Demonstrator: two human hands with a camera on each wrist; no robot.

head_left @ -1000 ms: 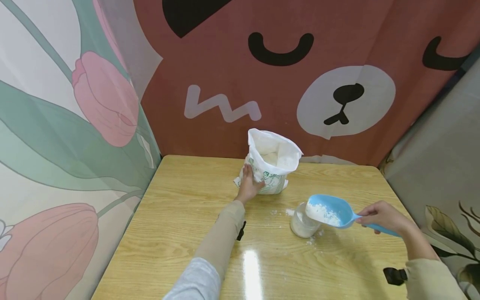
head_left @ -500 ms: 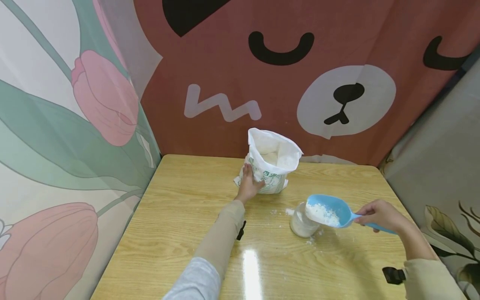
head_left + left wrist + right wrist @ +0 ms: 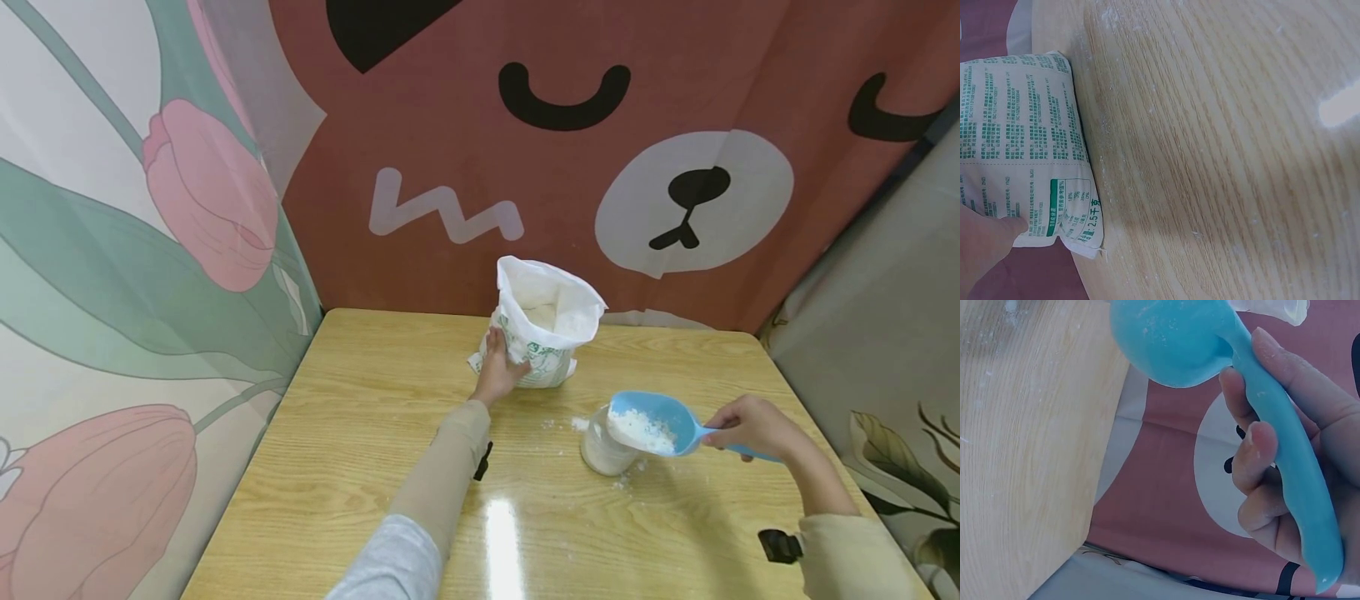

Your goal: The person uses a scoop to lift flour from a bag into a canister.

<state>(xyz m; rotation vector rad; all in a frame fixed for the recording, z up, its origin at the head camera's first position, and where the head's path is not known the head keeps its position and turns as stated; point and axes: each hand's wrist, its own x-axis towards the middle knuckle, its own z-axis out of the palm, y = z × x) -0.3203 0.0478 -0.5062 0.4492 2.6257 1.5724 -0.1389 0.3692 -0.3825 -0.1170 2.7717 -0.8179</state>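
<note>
My left hand (image 3: pixel 498 371) holds the side of a white flour bag (image 3: pixel 546 360) with green print, its thumb across the front. The bag stands upright with its top wide, white powder inside. In the left wrist view the thumb presses the printed face of the bag (image 3: pixel 1022 137). My right hand (image 3: pixel 757 429) grips the handle of a light-blue scoop (image 3: pixel 675 421); the right wrist view shows fingers and thumb round the scoop's handle (image 3: pixel 1288 447). White powder (image 3: pixel 643 432) lies in the scoop. Its front lip is over a clear jar (image 3: pixel 606 448) with pale contents, hiding part of the mouth.
Spilled powder (image 3: pixel 580 424) dots the wooden table (image 3: pixel 360 433) around the jar. A red curtain (image 3: pixel 435 283) with a bear design hangs along the table's back edge. Flowered cloths stand at the left (image 3: pixel 240 367) and right sides.
My right hand and the scoop have shifted slightly left, its lip further over the jar. The powder in the scoop has spread a little. My left hand and the bag stay put.
</note>
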